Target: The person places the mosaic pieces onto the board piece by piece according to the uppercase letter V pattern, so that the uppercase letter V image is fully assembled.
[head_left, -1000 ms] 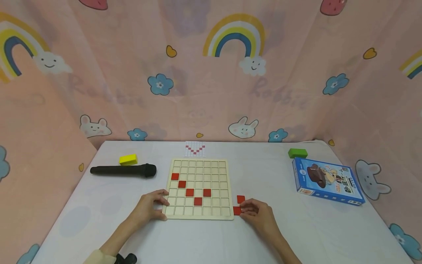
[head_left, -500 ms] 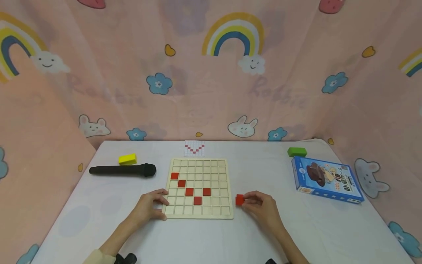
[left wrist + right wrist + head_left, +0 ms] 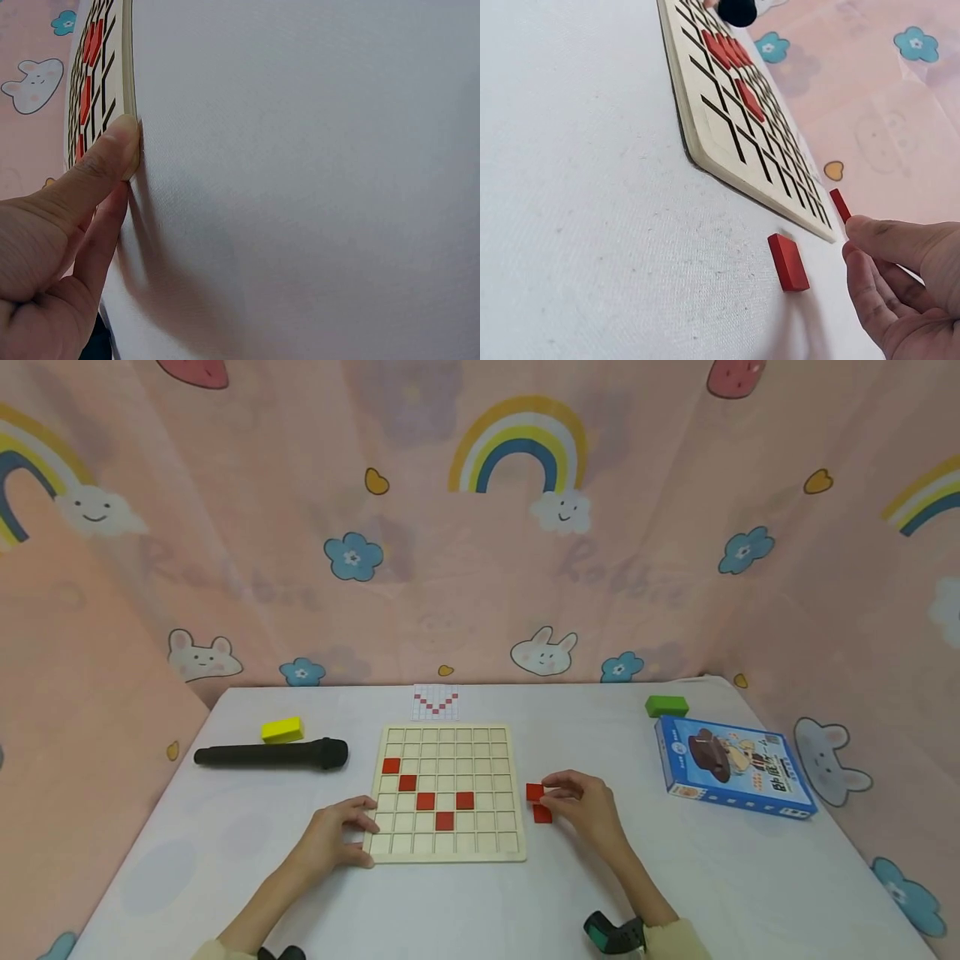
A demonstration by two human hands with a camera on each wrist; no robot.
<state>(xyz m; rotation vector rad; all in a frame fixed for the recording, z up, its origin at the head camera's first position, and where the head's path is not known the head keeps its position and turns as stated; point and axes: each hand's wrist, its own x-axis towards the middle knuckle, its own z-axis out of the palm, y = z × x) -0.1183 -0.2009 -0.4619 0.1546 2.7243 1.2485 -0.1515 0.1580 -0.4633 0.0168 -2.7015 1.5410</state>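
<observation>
A black microphone [image 3: 272, 754] lies far left on the white surface [image 3: 675, 877], a yellow block [image 3: 282, 730] just behind it. Far right sit a green block [image 3: 666, 706] and a blue box [image 3: 731, 766]; a pattern card [image 3: 435, 702] lies at the far edge.

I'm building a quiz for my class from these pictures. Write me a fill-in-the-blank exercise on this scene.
1. The right hand pinches a ____ tile beside the board.
2. The number of red tiles set in the board is ____.
3. The left hand rests on the board's near ____ corner.
4. The black microphone lies just in front of the ____ block.

Missing words: red; five; left; yellow
</observation>
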